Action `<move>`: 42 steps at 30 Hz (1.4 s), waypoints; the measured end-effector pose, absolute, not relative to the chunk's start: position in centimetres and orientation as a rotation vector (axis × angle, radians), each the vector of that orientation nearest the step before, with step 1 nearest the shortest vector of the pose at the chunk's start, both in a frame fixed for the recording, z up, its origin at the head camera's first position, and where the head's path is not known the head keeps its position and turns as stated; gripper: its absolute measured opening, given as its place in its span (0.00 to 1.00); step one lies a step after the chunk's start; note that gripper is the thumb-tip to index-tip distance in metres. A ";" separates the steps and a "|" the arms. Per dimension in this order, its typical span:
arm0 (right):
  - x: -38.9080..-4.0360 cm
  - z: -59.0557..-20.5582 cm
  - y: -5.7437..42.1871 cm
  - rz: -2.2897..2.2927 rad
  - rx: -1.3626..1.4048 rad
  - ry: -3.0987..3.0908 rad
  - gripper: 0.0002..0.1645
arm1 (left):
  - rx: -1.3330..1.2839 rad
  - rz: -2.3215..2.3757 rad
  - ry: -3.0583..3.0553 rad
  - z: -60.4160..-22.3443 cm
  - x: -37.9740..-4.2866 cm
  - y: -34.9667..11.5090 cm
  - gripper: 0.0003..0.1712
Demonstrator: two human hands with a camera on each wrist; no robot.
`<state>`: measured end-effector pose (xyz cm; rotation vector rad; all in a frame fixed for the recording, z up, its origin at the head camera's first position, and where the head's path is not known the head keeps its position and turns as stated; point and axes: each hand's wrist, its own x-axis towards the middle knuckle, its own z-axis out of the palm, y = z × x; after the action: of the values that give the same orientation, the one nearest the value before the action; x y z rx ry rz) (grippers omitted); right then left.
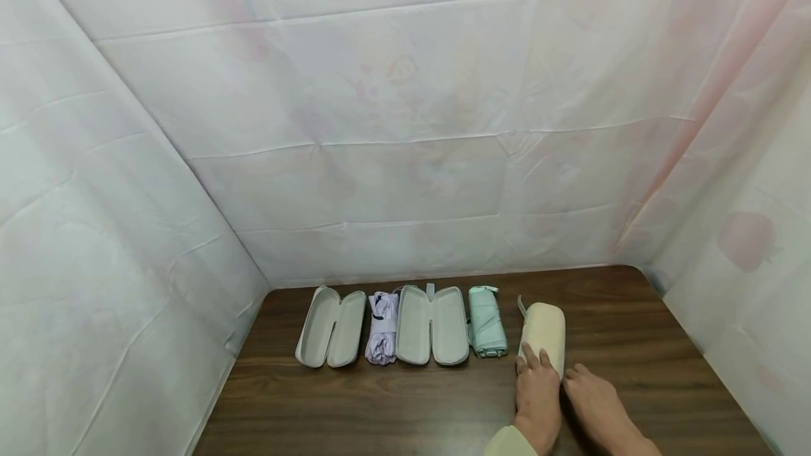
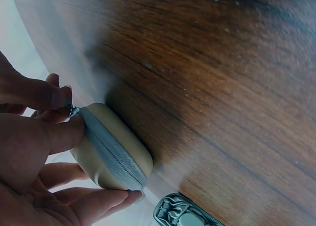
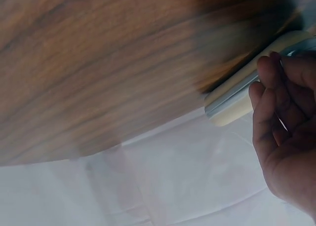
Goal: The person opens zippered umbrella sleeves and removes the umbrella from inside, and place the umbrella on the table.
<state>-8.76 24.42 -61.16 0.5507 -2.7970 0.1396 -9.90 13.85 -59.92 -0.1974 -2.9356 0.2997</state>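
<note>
A closed cream zip case with a grey zipper band lies on the right of the table. My left hand grips its near end from above; in the left wrist view the thumb and fingers span the case. At the near right corner of the case is my right hand. Its thumb and forefinger pinch the zipper pull, which those fingertips mostly cover. In the right wrist view, the right hand is beside the zipper side of the case.
Left of the case lies a folded green umbrella. Further left are an open grey case, a folded lilac umbrella and another open grey case. Pale sheets hang around the brown wooden table.
</note>
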 end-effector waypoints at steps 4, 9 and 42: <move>-8.7 -61.1 24.2 0.142 0.534 -2.829 0.14 | -0.190 0.277 -2.914 -60.0 -9.9 13.9 0.21; -8.6 -61.1 24.3 0.216 0.519 -2.864 0.15 | -0.215 0.263 -2.935 -60.1 -9.9 13.7 0.22; -9.5 -61.0 28.3 0.377 0.323 -2.993 0.07 | -1.331 0.458 -2.790 -58.5 -14.0 8.8 0.38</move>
<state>-9.54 28.28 -60.99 0.3231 -2.9926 0.3767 -14.02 8.77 -58.50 -1.3312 -2.7895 0.4581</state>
